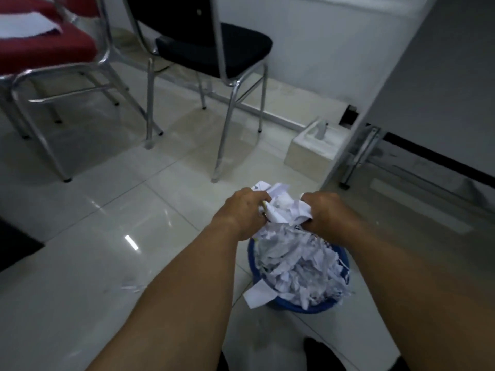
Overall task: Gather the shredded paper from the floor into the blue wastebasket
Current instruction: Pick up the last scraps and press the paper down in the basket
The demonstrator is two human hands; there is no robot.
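Observation:
A blue wastebasket (308, 307) stands on the tiled floor at lower centre, heaped over its rim with white shredded paper (300, 266). Just above its far side, my left hand (242, 212) and my right hand (325, 212) grip a crumpled white paper bundle (284, 207) between them, fingers curled into it. A few thin paper shreds (131, 286) lie on the floor to the left of my left forearm.
A black chair (214, 52) and a red chair (45, 41) with chrome legs stand at the back left. A white box (313, 148) sits by the wall. A grey table edge (380, 103) with a metal leg rises on the right. My dark shoe (316, 352) is below the basket.

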